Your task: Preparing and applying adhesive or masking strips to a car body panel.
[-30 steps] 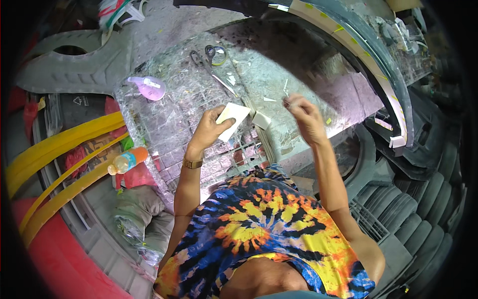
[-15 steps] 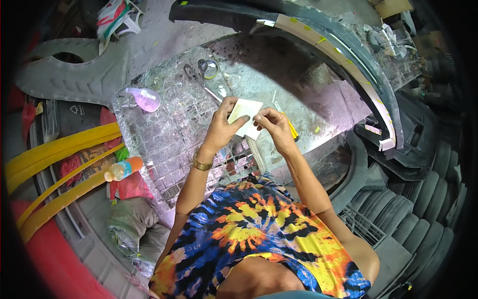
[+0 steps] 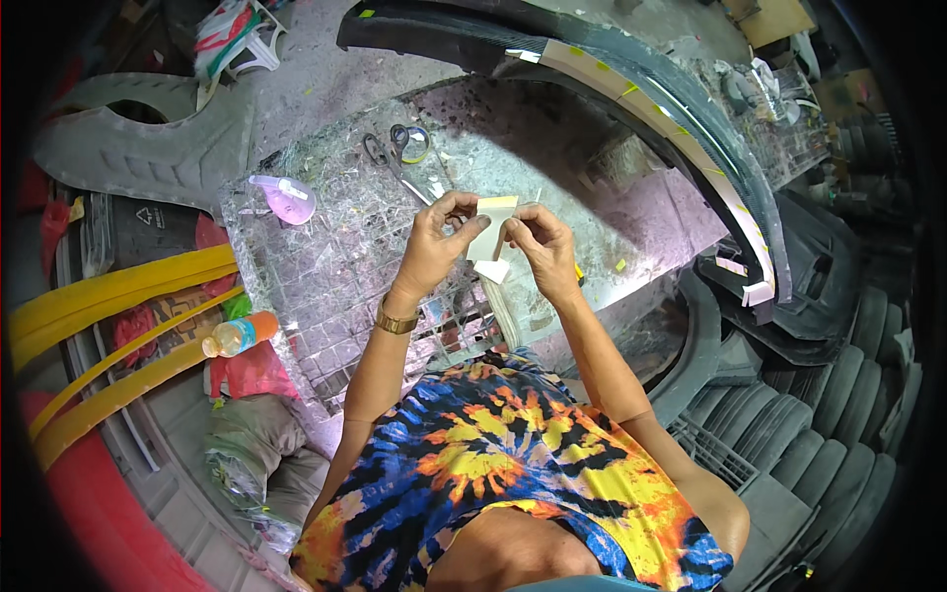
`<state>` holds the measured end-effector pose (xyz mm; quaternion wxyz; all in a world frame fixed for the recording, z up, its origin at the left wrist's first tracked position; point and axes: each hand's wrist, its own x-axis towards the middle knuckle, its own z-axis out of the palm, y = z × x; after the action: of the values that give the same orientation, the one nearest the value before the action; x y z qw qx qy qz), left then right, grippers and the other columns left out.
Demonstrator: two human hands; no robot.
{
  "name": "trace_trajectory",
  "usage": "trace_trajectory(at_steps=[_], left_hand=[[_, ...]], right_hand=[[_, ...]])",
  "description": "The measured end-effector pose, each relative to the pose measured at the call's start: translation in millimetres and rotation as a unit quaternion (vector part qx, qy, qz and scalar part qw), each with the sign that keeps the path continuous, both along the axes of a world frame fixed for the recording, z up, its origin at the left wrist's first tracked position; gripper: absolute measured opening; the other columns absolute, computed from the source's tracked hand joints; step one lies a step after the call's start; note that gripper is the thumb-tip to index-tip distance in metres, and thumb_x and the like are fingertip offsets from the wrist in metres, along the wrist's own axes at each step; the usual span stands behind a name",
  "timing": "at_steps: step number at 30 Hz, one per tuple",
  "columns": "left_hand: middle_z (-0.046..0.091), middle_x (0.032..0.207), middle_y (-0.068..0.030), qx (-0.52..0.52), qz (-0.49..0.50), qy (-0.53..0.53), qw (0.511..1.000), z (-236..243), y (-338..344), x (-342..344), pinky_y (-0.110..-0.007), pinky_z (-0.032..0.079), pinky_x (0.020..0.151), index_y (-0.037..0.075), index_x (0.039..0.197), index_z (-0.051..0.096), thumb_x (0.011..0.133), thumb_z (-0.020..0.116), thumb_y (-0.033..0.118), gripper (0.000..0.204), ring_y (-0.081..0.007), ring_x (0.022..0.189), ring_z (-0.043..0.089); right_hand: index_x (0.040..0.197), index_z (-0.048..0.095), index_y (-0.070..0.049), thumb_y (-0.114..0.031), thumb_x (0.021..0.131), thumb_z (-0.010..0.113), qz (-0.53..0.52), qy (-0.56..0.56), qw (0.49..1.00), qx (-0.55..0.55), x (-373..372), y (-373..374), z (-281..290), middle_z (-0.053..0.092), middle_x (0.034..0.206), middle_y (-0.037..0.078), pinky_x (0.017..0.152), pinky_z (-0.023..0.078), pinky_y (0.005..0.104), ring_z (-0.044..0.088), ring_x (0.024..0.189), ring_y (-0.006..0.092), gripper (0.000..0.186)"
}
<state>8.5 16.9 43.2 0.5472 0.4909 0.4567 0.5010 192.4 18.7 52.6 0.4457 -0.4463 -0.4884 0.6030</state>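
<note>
A small folded piece of pale paper or thin card is held up between my two hands, above the worn worktable. My left hand pinches its left edge between thumb and fingers. On the opposite edge, my right hand grips with thumb and fingertips. The paper's top edge shows yellowish, and a white flap hangs from its lower end. Beyond my left hand, dark-handled scissors lie on the table. A yellow-handled tool is mostly hidden behind my right hand.
A long curved black panel with tan strips along it arches over the table's far right. At the left stand a purplish squeeze bottle, a grey fender-like part, yellow curved strips and an orange-filled bottle. Dark curved parts are stacked right.
The paper has been turned and bent in my hands, with its yellowish edge now upward and a flap below. My right hand has moved slightly left, covering more of the yellow-handled tool.
</note>
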Motion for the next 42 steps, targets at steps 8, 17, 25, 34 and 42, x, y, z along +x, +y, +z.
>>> trace_trajectory(at_steps=[8,17,25,34,42], left_hand=[[0.067,0.104,-0.0063,0.042,-0.052,0.002,0.998,24.1,-9.1,-4.7,-0.029,0.048,0.088,0.000,0.110,0.067,0.089,0.066,0.005,0.021,-0.0135,0.095,0.061],[0.067,0.108,-0.0086,0.089,-0.084,0.014,0.992,43.8,-19.5,-10.0,-0.031,0.046,0.094,0.001,0.107,0.069,0.091,0.061,0.002,0.018,-0.0176,0.103,0.061],[0.067,0.108,-0.0071,0.068,-0.063,0.021,0.996,42.3,-32.2,1.5,-0.030,0.047,0.092,0.003,0.105,0.070,0.089,0.063,0.002,0.017,-0.0159,0.102,0.061],[0.060,0.108,-0.0047,0.169,-0.034,0.074,0.982,46.8,-44.5,5.5,-0.029,0.048,0.088,0.007,0.103,0.072,0.084,0.067,-0.004,0.022,-0.0173,0.099,0.061],[0.066,0.098,-0.0066,0.088,-0.046,0.005,0.995,36.7,-47.4,5.9,-0.026,0.050,0.080,0.003,0.102,0.071,0.086,0.066,-0.002,0.017,-0.0143,0.091,0.063]], right_hand=[[0.097,0.065,0.001,-0.004,0.090,0.066,-0.055,-0.119,0.975,0.179,11.7,-4.1,-4.0,0.064,0.094,0.006,0.073,0.048,0.0259,0.059,0.080,0.0121,0.009],[0.096,0.066,-0.001,0.004,0.085,0.068,-0.030,-0.211,0.921,0.327,20.0,-9.1,30.2,0.063,0.098,0.010,0.064,0.051,0.0249,0.062,0.081,0.0155,0.013],[0.098,0.065,-0.001,0.005,0.085,0.065,-0.018,-0.178,0.948,0.264,23.9,-23.0,20.9,0.065,0.099,0.012,0.068,0.053,0.0262,0.067,0.087,0.0176,0.015],[0.101,0.065,-0.003,0.012,0.073,0.071,0.000,-0.232,0.883,0.407,40.1,-36.0,28.6,0.061,0.112,0.014,0.077,0.057,0.0312,0.065,0.097,0.0242,0.032],[0.104,0.065,-0.002,0.015,0.075,0.066,-0.003,-0.216,0.890,0.401,49.6,-38.5,27.0,0.059,0.115,0.017,0.083,0.056,0.0329,0.065,0.102,0.0260,0.033]])
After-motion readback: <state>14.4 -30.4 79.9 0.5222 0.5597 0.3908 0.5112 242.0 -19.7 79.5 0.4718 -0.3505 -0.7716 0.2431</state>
